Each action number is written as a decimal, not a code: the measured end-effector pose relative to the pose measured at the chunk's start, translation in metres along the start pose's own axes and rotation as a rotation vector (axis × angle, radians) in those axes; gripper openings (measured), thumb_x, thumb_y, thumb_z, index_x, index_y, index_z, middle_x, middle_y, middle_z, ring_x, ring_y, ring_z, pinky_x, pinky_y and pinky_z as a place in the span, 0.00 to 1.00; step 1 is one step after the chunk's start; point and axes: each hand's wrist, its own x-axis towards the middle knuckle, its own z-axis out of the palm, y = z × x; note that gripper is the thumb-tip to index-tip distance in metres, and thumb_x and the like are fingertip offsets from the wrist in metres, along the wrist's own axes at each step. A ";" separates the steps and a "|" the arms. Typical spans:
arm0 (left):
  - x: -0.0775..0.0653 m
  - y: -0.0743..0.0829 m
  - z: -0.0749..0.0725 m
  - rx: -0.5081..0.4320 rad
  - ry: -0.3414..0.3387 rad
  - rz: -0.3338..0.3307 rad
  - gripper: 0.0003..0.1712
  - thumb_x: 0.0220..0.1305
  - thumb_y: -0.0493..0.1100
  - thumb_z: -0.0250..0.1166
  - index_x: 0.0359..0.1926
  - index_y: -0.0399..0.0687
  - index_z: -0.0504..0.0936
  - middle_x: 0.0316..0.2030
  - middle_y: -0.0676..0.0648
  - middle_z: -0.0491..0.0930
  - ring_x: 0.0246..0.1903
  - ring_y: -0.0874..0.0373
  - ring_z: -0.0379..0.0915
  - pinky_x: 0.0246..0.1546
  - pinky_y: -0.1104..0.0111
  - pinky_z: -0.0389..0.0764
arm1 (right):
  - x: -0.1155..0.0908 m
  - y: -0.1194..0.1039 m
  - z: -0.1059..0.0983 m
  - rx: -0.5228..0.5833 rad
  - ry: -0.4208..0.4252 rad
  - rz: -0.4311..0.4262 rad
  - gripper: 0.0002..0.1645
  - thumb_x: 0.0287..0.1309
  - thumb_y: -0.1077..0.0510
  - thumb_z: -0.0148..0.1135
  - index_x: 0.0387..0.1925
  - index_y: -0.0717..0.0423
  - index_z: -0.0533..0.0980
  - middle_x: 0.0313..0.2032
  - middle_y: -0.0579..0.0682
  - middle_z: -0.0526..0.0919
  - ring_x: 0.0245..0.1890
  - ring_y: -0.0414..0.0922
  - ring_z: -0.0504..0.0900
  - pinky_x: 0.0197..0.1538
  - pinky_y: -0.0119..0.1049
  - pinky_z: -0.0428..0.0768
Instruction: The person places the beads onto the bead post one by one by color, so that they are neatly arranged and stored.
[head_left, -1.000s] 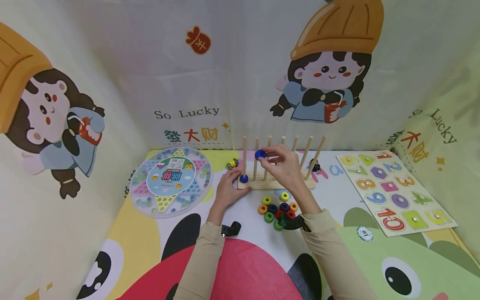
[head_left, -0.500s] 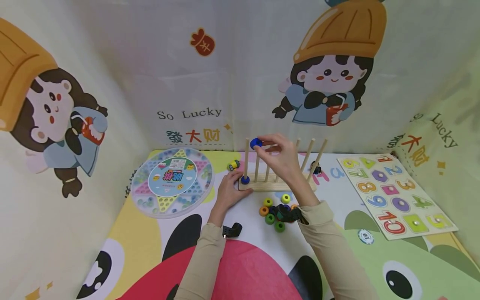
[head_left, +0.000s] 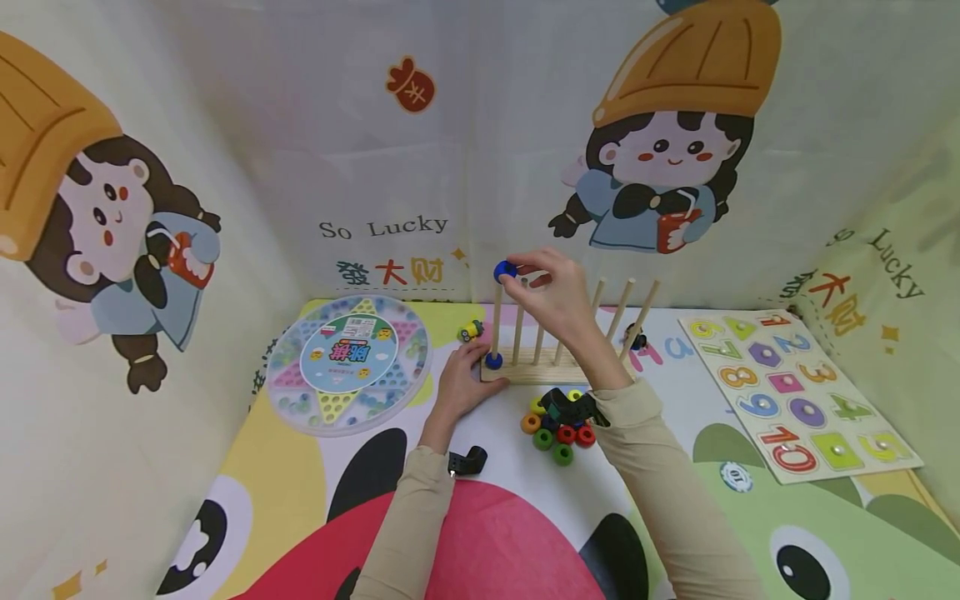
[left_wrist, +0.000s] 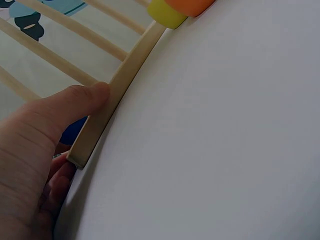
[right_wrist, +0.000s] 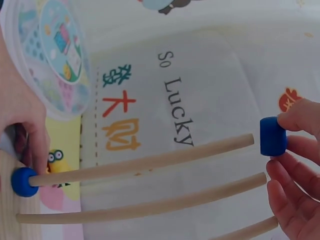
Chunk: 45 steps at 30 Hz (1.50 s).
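Right hand (head_left: 553,292) up high, and it's pinching a blue bead (head_left: 504,271) right by the top of the leftmost peg (head_left: 497,325)! From the head, bead and peg tip seem to meet, but the right wrist view gives it away: a slim gap between them, bead not on the peg. Down at the foot of that same peg sits another blue bead (head_left: 492,362). Left hand (head_left: 459,385) grips the left end of the wooden base (head_left: 525,376), and the left wrist view adds the detail, thumb pressed along its edge.

On the near side of the base, a bunch of coloured beads (head_left: 564,435), partly hidden by the right wrist's gear. Now the writing: "So Lucky" on the far cloth (head_left: 510,125), with 發大财 just under it. At left, a round game board (head_left: 348,353), its label's big characters upside down. Far right, a number board (head_left: 784,382) showing 1 to 10. And the little yellow toy (right_wrist: 57,172) beyond the left hand? Only the right wrist view picks out its round goggle eyes.
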 end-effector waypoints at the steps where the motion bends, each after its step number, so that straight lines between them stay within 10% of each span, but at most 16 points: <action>1: 0.000 0.000 0.000 0.001 -0.001 -0.001 0.42 0.48 0.56 0.78 0.60 0.36 0.78 0.60 0.42 0.75 0.60 0.45 0.69 0.61 0.53 0.70 | 0.000 0.000 0.000 -0.010 -0.007 0.005 0.16 0.55 0.63 0.71 0.45 0.66 0.84 0.39 0.59 0.83 0.39 0.52 0.84 0.38 0.47 0.83; 12: 0.000 0.003 0.004 -0.002 -0.014 -0.011 0.42 0.49 0.56 0.77 0.61 0.38 0.78 0.62 0.42 0.73 0.60 0.45 0.68 0.62 0.53 0.70 | 0.002 -0.001 0.000 -0.146 -0.053 0.055 0.16 0.55 0.59 0.71 0.45 0.64 0.84 0.39 0.57 0.84 0.41 0.53 0.82 0.34 0.38 0.79; 26: 0.002 0.003 0.003 0.007 -0.013 -0.017 0.42 0.48 0.57 0.77 0.60 0.37 0.78 0.61 0.43 0.74 0.59 0.46 0.69 0.59 0.54 0.72 | -0.007 0.000 -0.009 -0.051 -0.021 -0.011 0.13 0.57 0.63 0.68 0.45 0.63 0.83 0.40 0.57 0.84 0.41 0.50 0.82 0.37 0.43 0.81; 38: 0.003 -0.001 0.001 0.005 -0.009 -0.023 0.42 0.48 0.56 0.77 0.60 0.36 0.79 0.59 0.43 0.75 0.59 0.46 0.69 0.61 0.54 0.70 | -0.055 0.034 -0.027 -0.050 -0.015 0.104 0.13 0.57 0.64 0.68 0.44 0.64 0.83 0.40 0.57 0.85 0.39 0.52 0.83 0.37 0.34 0.81; 45: 0.003 -0.003 0.003 -0.007 -0.002 -0.020 0.42 0.48 0.55 0.77 0.60 0.36 0.78 0.60 0.43 0.75 0.59 0.45 0.69 0.61 0.54 0.70 | -0.091 0.065 -0.035 -0.050 -0.102 0.250 0.13 0.57 0.64 0.69 0.45 0.64 0.83 0.39 0.58 0.86 0.39 0.53 0.83 0.40 0.47 0.83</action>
